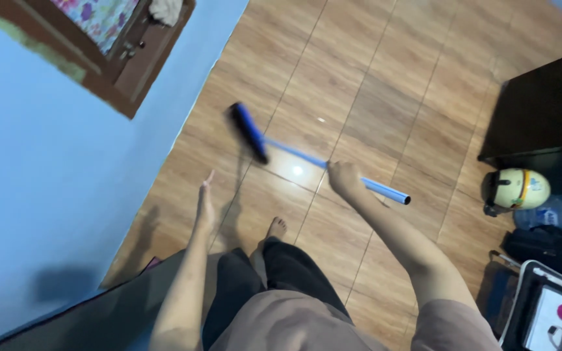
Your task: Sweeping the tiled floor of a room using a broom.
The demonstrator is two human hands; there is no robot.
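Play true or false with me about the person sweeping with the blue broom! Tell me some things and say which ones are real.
1. The right hand grips the pale blue handle of the broom. True.
2. The left hand holds the broom too. False: it is open, off the broom, fingers stretched out beside it.
3. The floor is green carpet. False: it is shiny brown wood-look tile.
4. A pale yellow helmet sits on the floor by a dark cabinet. True.
5. The person wears shoes. False: the one foot that shows is bare.
6. The wall on the left is blue. True.
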